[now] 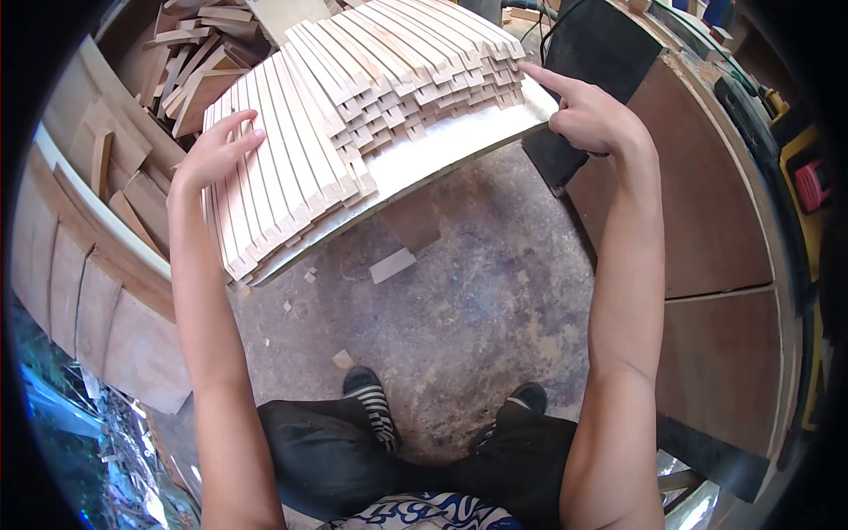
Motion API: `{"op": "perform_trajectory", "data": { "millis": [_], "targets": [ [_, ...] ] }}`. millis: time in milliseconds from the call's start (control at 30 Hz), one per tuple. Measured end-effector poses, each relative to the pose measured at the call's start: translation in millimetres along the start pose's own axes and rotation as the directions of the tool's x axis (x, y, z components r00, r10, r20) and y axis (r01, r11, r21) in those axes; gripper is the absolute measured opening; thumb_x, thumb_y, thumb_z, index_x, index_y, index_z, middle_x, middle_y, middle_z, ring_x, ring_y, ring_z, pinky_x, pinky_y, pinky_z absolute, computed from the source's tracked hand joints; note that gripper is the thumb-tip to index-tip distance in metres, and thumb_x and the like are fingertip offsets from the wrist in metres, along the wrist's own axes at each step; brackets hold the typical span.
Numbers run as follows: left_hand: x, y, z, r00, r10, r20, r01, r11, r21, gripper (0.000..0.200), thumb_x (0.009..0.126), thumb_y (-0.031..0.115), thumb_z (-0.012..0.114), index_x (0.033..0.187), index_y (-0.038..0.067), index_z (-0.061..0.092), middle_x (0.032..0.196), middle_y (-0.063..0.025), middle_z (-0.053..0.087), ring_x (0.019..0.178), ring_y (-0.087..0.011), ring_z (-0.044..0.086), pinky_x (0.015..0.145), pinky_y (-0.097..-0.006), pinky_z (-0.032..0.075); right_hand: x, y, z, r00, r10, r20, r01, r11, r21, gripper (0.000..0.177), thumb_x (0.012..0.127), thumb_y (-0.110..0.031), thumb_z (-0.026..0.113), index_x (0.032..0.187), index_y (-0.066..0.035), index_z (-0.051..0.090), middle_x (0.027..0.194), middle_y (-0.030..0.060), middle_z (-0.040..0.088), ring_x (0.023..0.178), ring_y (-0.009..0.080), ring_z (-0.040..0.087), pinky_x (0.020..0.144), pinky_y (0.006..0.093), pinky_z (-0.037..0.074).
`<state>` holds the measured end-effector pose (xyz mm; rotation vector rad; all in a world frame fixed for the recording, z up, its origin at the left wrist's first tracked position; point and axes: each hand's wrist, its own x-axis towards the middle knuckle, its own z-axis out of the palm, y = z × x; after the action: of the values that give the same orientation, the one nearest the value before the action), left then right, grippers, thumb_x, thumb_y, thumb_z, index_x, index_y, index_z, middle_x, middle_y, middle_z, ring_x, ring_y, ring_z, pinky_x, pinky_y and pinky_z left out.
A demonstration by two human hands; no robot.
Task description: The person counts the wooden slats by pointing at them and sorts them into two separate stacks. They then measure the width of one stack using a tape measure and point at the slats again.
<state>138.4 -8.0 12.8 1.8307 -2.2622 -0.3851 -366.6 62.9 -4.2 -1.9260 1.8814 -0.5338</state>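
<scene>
Pale wooden strips (397,53) lie side by side in a layered stack on a light board (450,150), their near ends stepped and uneven. A lower section of strips (274,168) is on the left. My left hand (221,155) rests at that section's left edge, fingers and thumb apart on top of the wood. At the stack's right end, my right hand (596,115) has its index finger stretched out to the strip ends, touching or nearly touching them. Its other fingers are curled, with nothing visible in them.
Wood offcuts (190,57) are heaped at the upper left. Brown panelled boxwork (698,203) stands at the right, beside a dark panel (601,53). A wood scrap (392,265) and smaller chips lie on the stained floor (477,309) before my feet.
</scene>
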Motion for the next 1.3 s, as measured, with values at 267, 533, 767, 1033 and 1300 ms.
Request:
{"op": "perform_trajectory", "data": {
  "millis": [267, 533, 767, 1033, 1300],
  "targets": [
    [0, 6, 2, 0.998, -0.032, -0.047, 0.033, 0.999, 0.025, 0.069, 0.096, 0.045, 0.069, 0.151, 0.005, 0.056, 0.153, -0.0207, 0.057, 0.144, -0.0311, 0.052, 0.121, -0.0401, 0.037, 7, 4, 5, 0.966, -0.160, -0.204, 0.138, 0.983, -0.121, 0.091, 0.077, -0.001, 0.048, 0.162, -0.034, 0.043, 0.087, 0.0145, 0.070, 0.074, 0.0230, 0.064, 0.072, 0.0392, 0.053],
    [-1, 6, 3, 0.997, -0.042, -0.062, 0.043, 0.999, 0.010, 0.067, 0.096, 0.045, 0.069, 0.150, 0.006, 0.057, 0.151, -0.0200, 0.058, 0.144, -0.0309, 0.052, 0.120, -0.0414, 0.037, 7, -10, 9, 0.982, -0.108, -0.156, 0.093, 0.991, -0.097, 0.092, 0.075, -0.004, 0.049, 0.162, -0.033, 0.043, 0.101, 0.0205, 0.075, 0.094, 0.0348, 0.072, 0.091, 0.0448, 0.055],
    [5, -1, 4, 0.998, -0.019, -0.063, 0.022, 0.998, 0.061, 0.066, 0.096, 0.046, 0.069, 0.149, 0.007, 0.057, 0.152, -0.0196, 0.057, 0.144, -0.0313, 0.051, 0.121, -0.0412, 0.037, 20, -4, 32, 0.937, -0.254, -0.239, 0.215, 0.960, -0.178, 0.089, 0.077, -0.004, 0.051, 0.161, -0.032, 0.044, 0.104, 0.0210, 0.076, 0.092, 0.0354, 0.073, 0.092, 0.0462, 0.055],
    [9, -7, 5, 0.998, 0.009, -0.057, -0.006, 0.998, 0.064, 0.067, 0.096, 0.046, 0.069, 0.150, 0.007, 0.057, 0.152, -0.0202, 0.057, 0.144, -0.0314, 0.051, 0.121, -0.0401, 0.037, 5, -15, 20, 0.982, -0.168, -0.087, 0.158, 0.981, -0.111, 0.083, 0.079, -0.005, 0.051, 0.158, -0.029, 0.048, 0.106, 0.0226, 0.076, 0.096, 0.0359, 0.073, 0.092, 0.0437, 0.056],
    [5, -1, 4, 0.998, 0.011, -0.063, -0.005, 0.997, 0.080, 0.067, 0.098, 0.045, 0.067, 0.150, 0.005, 0.056, 0.153, -0.0196, 0.057, 0.145, -0.0310, 0.051, 0.121, -0.0399, 0.037, 1, -14, 17, 0.980, -0.173, -0.095, 0.165, 0.983, -0.080, 0.082, 0.078, -0.005, 0.052, 0.157, -0.028, 0.050, 0.108, 0.0231, 0.075, 0.098, 0.0355, 0.073, 0.094, 0.0430, 0.055]
  ]
}}
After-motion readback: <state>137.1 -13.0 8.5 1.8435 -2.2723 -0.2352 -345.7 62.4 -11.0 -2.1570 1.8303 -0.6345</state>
